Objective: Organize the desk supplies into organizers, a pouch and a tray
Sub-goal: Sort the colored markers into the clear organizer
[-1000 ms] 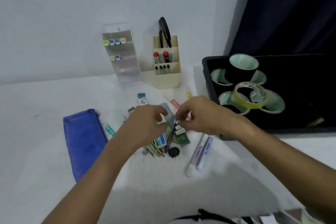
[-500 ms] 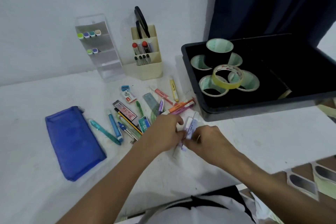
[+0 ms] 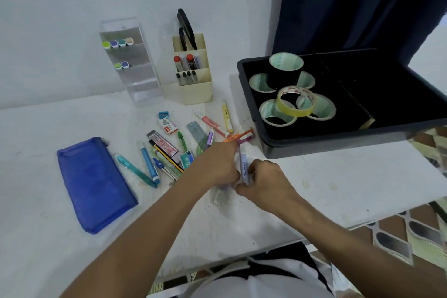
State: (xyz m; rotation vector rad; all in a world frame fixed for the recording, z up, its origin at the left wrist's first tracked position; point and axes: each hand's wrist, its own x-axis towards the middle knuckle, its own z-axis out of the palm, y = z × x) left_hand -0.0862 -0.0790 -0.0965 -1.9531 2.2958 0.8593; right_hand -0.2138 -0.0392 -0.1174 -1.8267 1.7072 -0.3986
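Both hands are meeting on the white bench (image 3: 338,176) — the right hand (image 3: 263,180) is pinching a purple marker (image 3: 243,167), and the left hand (image 3: 217,162) is curling over another marker (image 3: 221,195) lying beside it.

Desk supplies lying scattered between organizers, pouch and tray

A lilac highlighter pen (image 3: 244,167) is lying pinched between both hands, a flat blue fabric pouch (image 3: 93,184) is lying far left, loose pens (image 3: 147,164) are fanning out beside it, and a black plastic tray (image 3: 343,138) is holding tape rolls (image 3: 294,101); a clear acrylic organizer (image 3: 135,80) and cream plastic organizer (image 3: 193,89) are standing upright behind.
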